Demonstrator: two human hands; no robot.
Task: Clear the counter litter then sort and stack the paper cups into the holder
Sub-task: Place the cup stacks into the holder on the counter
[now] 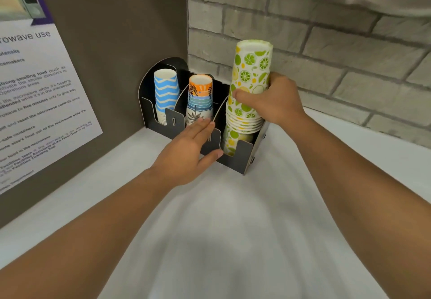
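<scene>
Clamping lime cup stack (250, 84) in right grip (272, 100), left grip (186, 154) spread on holder (242, 156), stack's base hidden.

Both forearms bare from the bottom frame edge up to the wrists; no sleeves in view. Left hand (186, 156) and right hand (272, 100) bare: no gloves, rings, watch or bands showing. Fingernails short, unpainted where visible.
</scene>
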